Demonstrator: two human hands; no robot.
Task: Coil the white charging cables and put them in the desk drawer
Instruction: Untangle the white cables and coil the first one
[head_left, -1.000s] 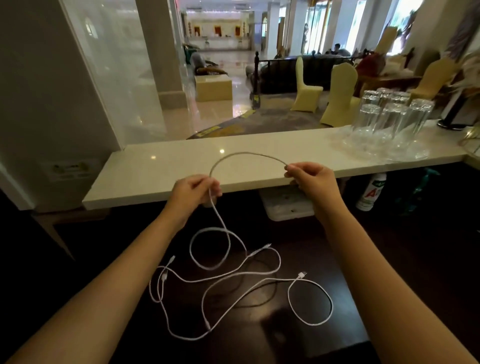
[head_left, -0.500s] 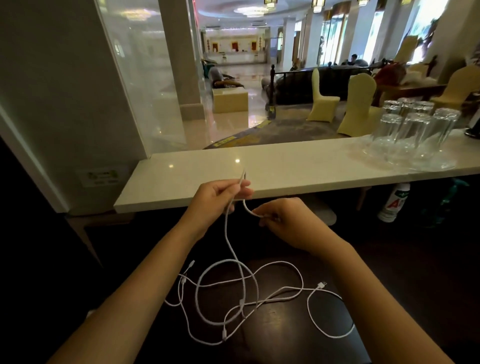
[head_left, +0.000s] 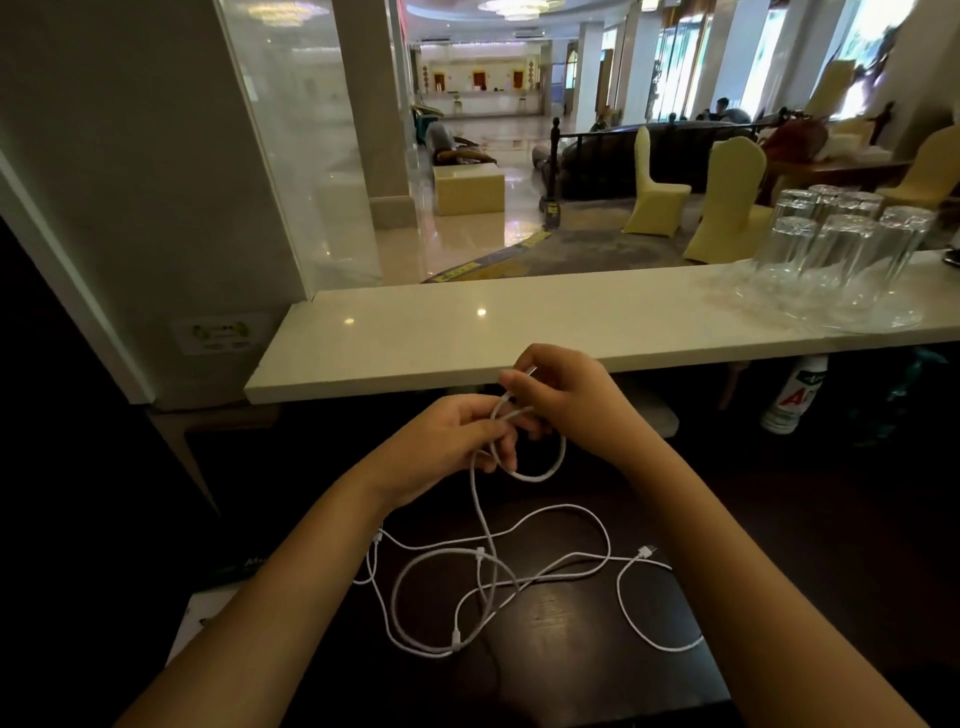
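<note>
While the first small loop of thin white braided charging cable hangs between the two hands, its long free part drops straight down from the left hand and joins the loose tangle of white cables that lies on the dark glossy tabletop, below and a little toward the person. So the cable to be gathered lies under the grip, with its length running from the hands down to the tabletop, and the left hand is the nearer one to it. The left hand has its fingers curled round the loop where the strands cross. The right hand pinches the end of the cable, and the metal plug tip stands up just above its fingers. Both hands are closed on the same cable and almost touch each other. I think the next turn must pull more length up from the tangle, and the crossed strands there may catch. Behind the hands runs a pale stone counter ledge, with clear upturned drinking glasses at its right end. No drawer is visible.
</note>
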